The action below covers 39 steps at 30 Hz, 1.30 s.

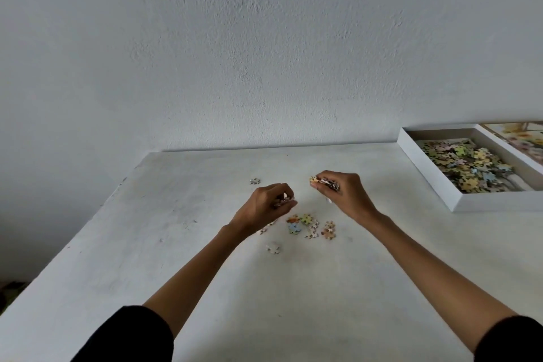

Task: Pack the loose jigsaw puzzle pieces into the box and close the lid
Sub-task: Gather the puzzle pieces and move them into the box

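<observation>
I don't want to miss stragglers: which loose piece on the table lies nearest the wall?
The pale piece lying alone beyond the left hand; the other loose pieces all lie nearer the person.

left hand [266, 204]: lifted, fingers curled, apparently pinching small pieces [283, 201] | right hand [342, 191]: lifted, gripping stack of pieces [326, 182] | forearms: bare, stretched forward, converging toward hands

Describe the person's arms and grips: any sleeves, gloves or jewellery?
The left grip and right grip are bare hands: no gloves, and no rings, watch or bracelet that I can see. The black left sleeve and black right sleeve stop near the elbows; both are plain, with no visible markings.
</observation>
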Motion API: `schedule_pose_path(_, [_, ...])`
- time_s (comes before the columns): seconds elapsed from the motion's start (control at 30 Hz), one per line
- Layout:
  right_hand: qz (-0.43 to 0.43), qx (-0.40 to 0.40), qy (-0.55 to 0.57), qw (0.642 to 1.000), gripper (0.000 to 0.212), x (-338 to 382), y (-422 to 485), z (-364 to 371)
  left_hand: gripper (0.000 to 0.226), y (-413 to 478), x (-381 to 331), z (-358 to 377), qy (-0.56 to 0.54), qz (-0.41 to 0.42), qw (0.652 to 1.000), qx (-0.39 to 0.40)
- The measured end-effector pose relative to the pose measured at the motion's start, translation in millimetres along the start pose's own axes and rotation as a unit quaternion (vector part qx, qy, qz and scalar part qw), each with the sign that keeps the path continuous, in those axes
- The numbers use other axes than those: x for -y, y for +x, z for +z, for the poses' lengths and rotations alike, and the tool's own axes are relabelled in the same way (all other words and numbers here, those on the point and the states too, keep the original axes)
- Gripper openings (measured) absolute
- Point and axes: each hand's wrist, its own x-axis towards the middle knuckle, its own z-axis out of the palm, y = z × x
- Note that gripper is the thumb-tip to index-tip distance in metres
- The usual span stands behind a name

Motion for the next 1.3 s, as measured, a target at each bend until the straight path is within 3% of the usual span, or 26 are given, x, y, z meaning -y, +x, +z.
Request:
schedule_pose_path(0.6, [0.009,-0.081,-0.078,0.994,0.02,-100,24,-215,0.013,170,-150,114,-0.112,0.045,0.993,-0.013])
schedule_pose_path(0.77, [0.019,-0.064,-0.11,0.992,0.024,-144,23,-264,0.016,213,-183,155,-0.106,0.062,0.992,-0.011])
schedule_pose_path(1.1, [0.074,-0.024,-0.131,0.988,0.03,-217,20,-294,0.019,255,-189,221,-0.066,0.049,0.996,0.024])
schedule_pose_path(1.3, [0.122,-0.01,-0.185,0.975,0.023,-232,20,-285,0.023,259,-179,231,0.026,0.045,0.996,0.067])
